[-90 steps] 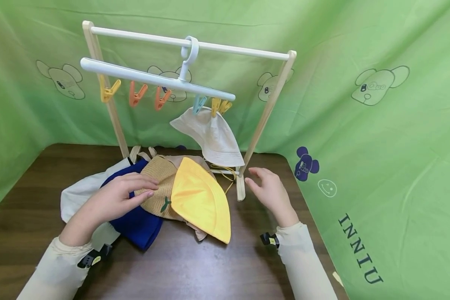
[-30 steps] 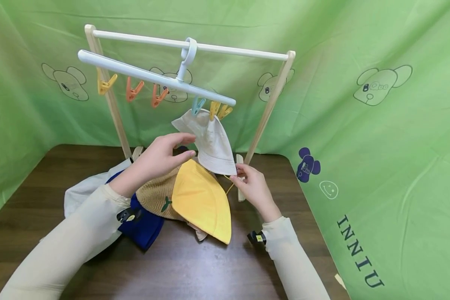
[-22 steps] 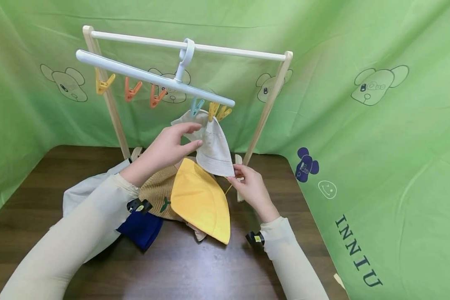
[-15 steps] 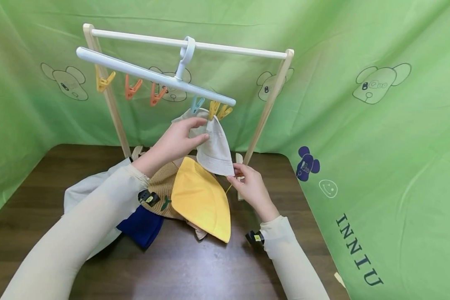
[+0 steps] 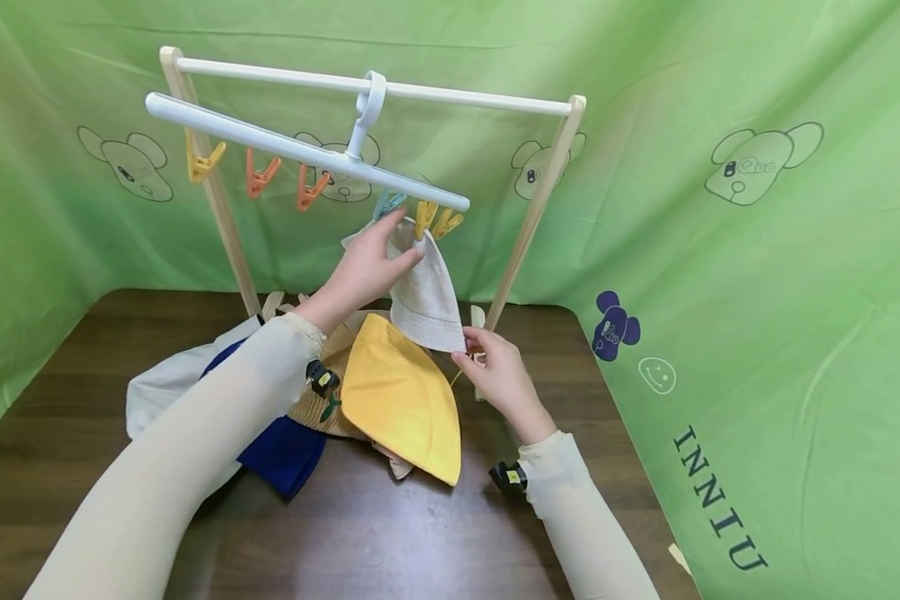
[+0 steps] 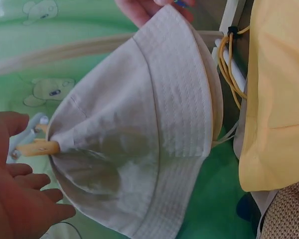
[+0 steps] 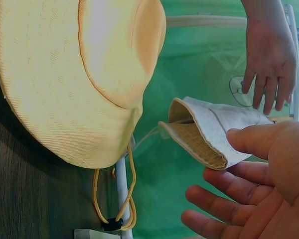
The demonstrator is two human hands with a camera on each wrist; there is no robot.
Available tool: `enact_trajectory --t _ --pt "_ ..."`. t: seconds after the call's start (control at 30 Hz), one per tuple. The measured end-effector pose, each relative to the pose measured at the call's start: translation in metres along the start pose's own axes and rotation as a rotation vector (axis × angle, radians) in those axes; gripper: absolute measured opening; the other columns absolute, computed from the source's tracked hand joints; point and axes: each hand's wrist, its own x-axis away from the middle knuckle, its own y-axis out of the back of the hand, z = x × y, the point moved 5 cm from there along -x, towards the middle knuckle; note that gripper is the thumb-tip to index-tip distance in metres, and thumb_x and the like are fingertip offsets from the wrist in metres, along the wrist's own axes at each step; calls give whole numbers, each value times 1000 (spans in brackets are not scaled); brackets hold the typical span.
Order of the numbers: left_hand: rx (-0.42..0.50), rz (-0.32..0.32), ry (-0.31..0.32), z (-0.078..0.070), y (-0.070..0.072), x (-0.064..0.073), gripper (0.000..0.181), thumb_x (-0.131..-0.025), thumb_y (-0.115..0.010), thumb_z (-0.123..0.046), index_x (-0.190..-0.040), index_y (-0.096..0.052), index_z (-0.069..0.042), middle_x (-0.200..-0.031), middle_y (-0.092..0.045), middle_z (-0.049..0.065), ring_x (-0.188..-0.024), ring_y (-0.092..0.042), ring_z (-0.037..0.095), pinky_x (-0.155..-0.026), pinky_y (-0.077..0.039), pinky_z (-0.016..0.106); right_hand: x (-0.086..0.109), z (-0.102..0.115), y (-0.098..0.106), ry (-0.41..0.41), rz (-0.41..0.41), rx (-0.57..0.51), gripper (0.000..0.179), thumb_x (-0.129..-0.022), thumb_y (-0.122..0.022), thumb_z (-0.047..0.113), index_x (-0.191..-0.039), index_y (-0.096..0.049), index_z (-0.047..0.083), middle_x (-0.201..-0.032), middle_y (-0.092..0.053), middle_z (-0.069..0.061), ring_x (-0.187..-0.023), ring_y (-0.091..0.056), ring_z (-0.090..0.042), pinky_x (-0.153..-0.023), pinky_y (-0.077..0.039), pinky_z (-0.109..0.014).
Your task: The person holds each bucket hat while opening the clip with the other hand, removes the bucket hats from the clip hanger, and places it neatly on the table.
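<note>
A white bucket hat (image 5: 429, 304) hangs from the right end of a pale blue clip hanger (image 5: 270, 146), with a yellow clip (image 5: 425, 218) gripping its crown. My right hand (image 5: 504, 379) pinches the lower brim edge between thumb and index finger. In the right wrist view, the thumb lies over the brim and the other fingers spread below. My left hand (image 5: 367, 271) is raised before the crown, fingertips close to the blue clip (image 5: 387, 204). Seen from the left wrist, its fingers are spread around the yellow clip and hold nothing; whether any fingertip touches is unclear.
A yellow hat (image 5: 401, 400) with a cord lies on the table over a tan knitted hat (image 5: 307, 408), beside blue cloth (image 5: 285, 458) and a pale grey item (image 5: 165, 387). A wooden rack (image 5: 536, 208) carries the hanger. Orange clips (image 5: 261, 173) hang left.
The right hand has reached in from the right and taken hold of the white hat's brim. My left hand has risen from over the pile toward the clips. The hanger has tilted slightly more.
</note>
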Motion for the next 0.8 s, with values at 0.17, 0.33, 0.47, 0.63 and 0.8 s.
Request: enact_trajectory --t 0.17,0.33,0.47,0.63,0.8 --pt "125 17 58 6 -8 -8 81 -101 -62 -45 -165 -20 -17 -169 -24 4 -156 -21 23 -125 -23 44 3 3 0 1 4 9 38 -94 -74 16 -129 -67 3 -105 -73 -11 -98 -70 -26 -85 -59 -43" --pt "67 -18 34 -1 -8 -19 80 -100 -64 -44 -164 -24 -16 -168 -29 4 -156 -24 25 -127 -15 46 4 5 0 7 5 5 39 -94 -74 16 -130 -66 2 -106 -73 -12 -99 -70 -27 -86 -59 -45" --pt "-8 -25 14 -7 -11 -28 80 -100 -64 -45 -164 -25 -15 -165 -35 7 -155 -25 28 -128 0 50 6 5 1 9 4 12 39 -94 -74 15 -130 -66 2 -105 -73 -12 -99 -70 -27 -86 -59 -46" --pt "-86 -21 27 -10 -15 -36 78 -103 -53 -54 -165 -22 -17 -164 -37 7 -154 -27 27 -126 7 55 8 9 2 6 12 -2 38 -94 -74 14 -130 -66 3 -104 -73 -12 -99 -70 -30 -87 -59 -48" --pt "-98 -7 19 -11 -12 -42 71 -106 -48 -53 -163 -26 -17 -161 -43 7 -154 -29 27 -124 10 58 8 12 -1 0 13 -12 36 -95 -73 15 -129 -67 4 -104 -73 -11 -99 -69 -29 -88 -58 -47"
